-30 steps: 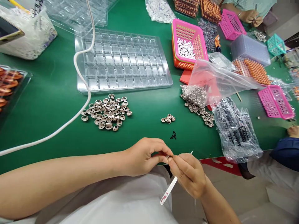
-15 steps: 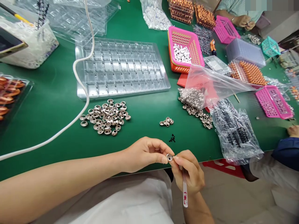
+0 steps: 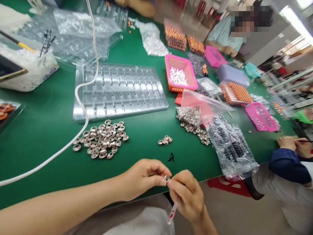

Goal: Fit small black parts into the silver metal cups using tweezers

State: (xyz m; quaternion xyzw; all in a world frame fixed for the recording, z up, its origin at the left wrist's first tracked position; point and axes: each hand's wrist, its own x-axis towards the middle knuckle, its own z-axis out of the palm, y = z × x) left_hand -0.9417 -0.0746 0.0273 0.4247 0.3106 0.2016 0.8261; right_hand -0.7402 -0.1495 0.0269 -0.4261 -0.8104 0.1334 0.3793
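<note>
Between thumb and fingertips, my left hand [image 3: 146, 181] pinches a small oval metal piece [image 3: 167, 178] with a hollow face. My right hand [image 3: 187, 195] is closed around a slim white tool with red markings [image 3: 172, 213]; its working end is hidden by the fingers. The right fingertips meet the metal piece at its right side. Just beyond my hands lie tiny black parts [image 3: 171, 158] and a small cluster of metal pieces [image 3: 165, 140]. A larger pile of similar pieces [image 3: 102, 138] sits to the left.
A clear compartment tray [image 3: 122, 91] lies behind the large pile, crossed by a white cable [image 3: 81, 88]. On the right are a pink basket [image 3: 181, 73] of white parts, a bag of metal pieces [image 3: 189, 116] and a plastic bag of black parts [image 3: 232, 150]. Co-workers sit beyond.
The camera view has tilted up, showing more of the room. The metal piece has turned in my left fingers, and the white tool now slants down to the left instead of hanging nearly straight.
</note>
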